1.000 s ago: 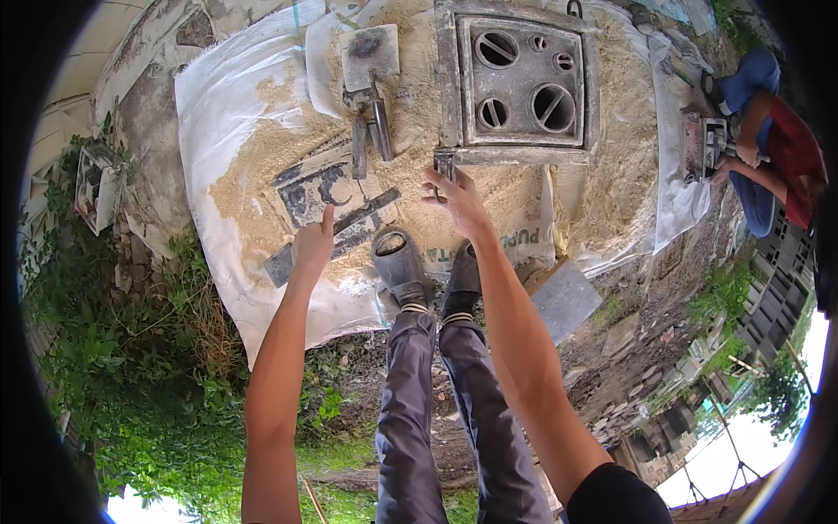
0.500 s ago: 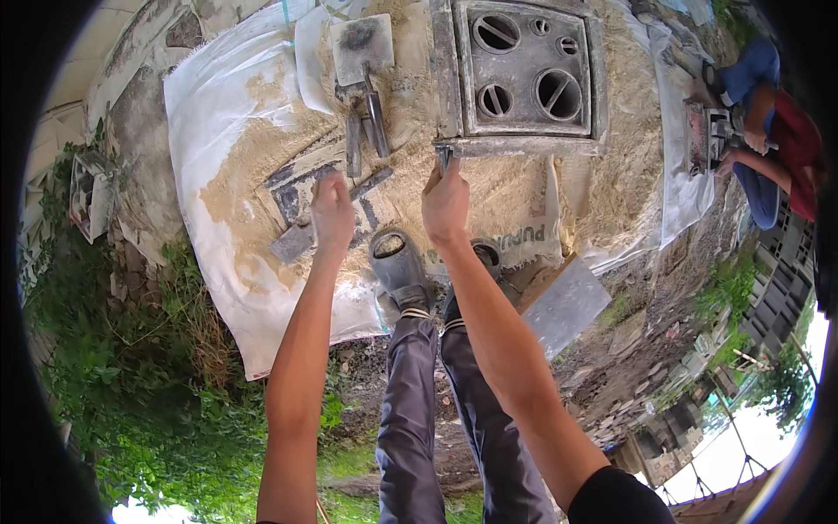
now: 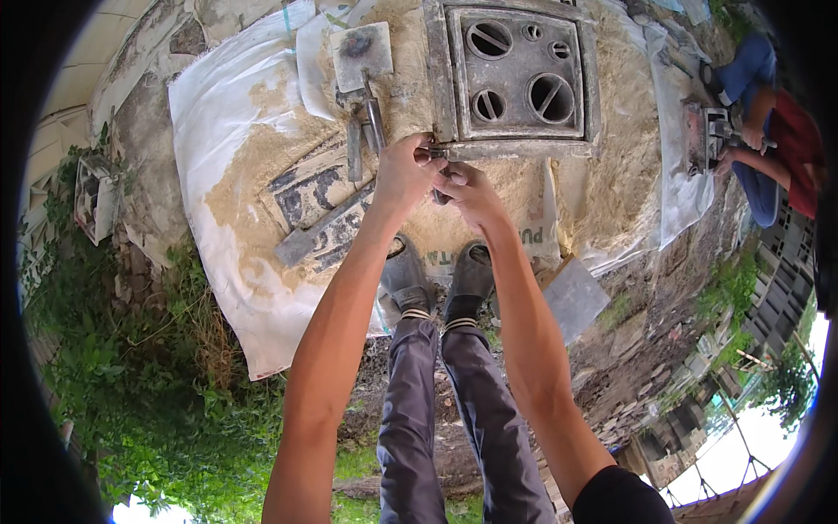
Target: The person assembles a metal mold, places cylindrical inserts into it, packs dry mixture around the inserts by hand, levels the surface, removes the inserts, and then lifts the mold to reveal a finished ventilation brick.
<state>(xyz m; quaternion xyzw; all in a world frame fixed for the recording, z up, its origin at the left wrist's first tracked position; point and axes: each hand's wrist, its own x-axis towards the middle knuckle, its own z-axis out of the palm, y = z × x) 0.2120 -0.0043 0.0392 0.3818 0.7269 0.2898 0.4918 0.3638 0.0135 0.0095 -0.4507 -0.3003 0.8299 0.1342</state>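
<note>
White woven sheet [image 3: 205, 100] spread on the ground, patchy with sand-coloured powder; most of the kit lies on it. Far right, well apart, a co-worker [image 3: 790, 144] in a red top, hands at a separate metal piece [image 3: 711, 140]. Top centre of the sheet: heavy grey frame [image 3: 524, 149], roughly square, its sides meeting at the two near corners. Inside it, a dark plate [image 3: 515, 80] with five round openings, three larger and two small, bars crossing the larger ones. Left of the feet, a black-and-pale panel [image 3: 301, 185], powder over part of it; beyond the right shoe [image 3: 469, 284], a grey board [image 3: 576, 299]. Grey strip [image 3: 323, 229] aslant across the panel. Square-bladed trowel [image 3: 362, 59] between panel and frame, handle toward the wearer, a dusty bar [image 3: 353, 150] just beside it, both lying unused. Left hand [image 3: 406, 175] and right hand [image 3: 473, 194] meet at the frame's near left corner, fingers curled and pinching a small metal fitting [image 3: 437, 152]; which of them bears the grip I cannot tell, fingers cover much of it. Fitting is right at the corner, just below the frame's edge. Progress, my judgement: frame stands assembled with the plate seated in it; the corner work is in hand and unfinished. Whether the fitting is tight or loose, cannot tell.
</note>
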